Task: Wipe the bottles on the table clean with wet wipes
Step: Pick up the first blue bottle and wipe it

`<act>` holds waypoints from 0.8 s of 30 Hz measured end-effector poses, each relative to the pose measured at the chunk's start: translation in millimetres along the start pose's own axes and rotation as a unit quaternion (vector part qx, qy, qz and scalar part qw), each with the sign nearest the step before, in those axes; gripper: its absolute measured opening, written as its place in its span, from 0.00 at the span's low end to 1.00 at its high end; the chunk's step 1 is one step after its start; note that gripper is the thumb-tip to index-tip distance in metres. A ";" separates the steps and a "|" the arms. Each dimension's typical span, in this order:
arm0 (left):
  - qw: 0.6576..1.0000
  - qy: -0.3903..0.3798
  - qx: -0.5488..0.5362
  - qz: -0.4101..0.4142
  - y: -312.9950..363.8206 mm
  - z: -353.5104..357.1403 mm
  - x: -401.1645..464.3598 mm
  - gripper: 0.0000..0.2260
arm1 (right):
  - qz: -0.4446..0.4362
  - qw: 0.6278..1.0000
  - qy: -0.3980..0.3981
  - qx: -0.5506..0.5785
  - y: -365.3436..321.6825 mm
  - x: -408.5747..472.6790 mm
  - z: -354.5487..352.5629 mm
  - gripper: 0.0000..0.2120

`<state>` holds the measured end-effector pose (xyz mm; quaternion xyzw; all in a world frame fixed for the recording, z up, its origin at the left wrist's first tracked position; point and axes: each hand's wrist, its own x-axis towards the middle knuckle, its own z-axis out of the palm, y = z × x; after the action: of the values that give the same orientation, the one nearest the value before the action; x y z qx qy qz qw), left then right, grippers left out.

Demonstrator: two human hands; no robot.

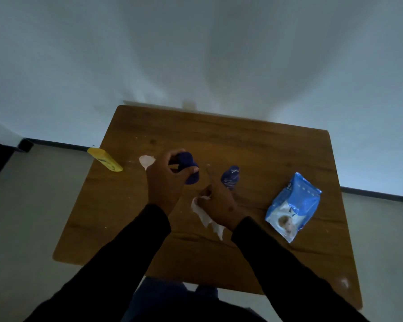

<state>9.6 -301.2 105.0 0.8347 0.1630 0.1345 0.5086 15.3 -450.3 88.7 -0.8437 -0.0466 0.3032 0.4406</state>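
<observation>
My left hand point(164, 180) grips a dark blue bottle point(190, 168), held tilted above the wooden table point(277, 147). My right hand point(219, 202) holds a crumpled white wet wipe point(205, 217) that hangs down toward the tabletop, its index finger pointing up. A second dark blue bottle point(230, 177) stands upright just beyond my right hand. At the table's left edge a yellow bottle point(105, 159) stands leaning in the wide-angle view. Both arms wear dark sleeves.
A blue wet-wipe pack point(293, 205) lies on the right side of the table. A pale object or smear point(146, 160) sits behind my left hand. White wall rises behind the table; grey floor lies on both sides.
</observation>
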 end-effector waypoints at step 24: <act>0.995 -0.060 0.026 -0.074 -61.8 51.8 24.3 0.22 | -0.043 0.998 -0.015 0.045 24.0 74.3 28.2 0.20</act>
<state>43.6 -306.4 28.2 0.8397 0.1966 0.0423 0.5044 55.5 -419.1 23.1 -0.8154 -0.0753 0.2987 0.4901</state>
